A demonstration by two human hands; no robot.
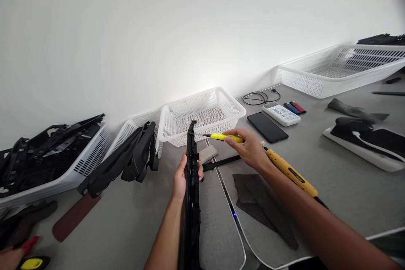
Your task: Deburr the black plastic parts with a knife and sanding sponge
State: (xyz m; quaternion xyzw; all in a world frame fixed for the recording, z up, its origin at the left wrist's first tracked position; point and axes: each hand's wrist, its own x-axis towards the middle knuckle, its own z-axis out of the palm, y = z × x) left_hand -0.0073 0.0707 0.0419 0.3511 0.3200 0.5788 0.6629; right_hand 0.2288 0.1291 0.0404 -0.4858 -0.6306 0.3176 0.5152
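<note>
Trimming step: left hand (181, 176) grips long black plastic part (191, 185) upright; right hand (249, 148) pinches yellow knife (223, 136), blade at part's top end. Next needs steady, controlled scrape.

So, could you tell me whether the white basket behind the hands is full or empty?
Empty: the white basket shows only its bare mesh floor and walls.

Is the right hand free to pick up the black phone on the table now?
Probably not: the right hand already holds a yellow-handled tool, though the black phone lies close by, uncovered.
</note>
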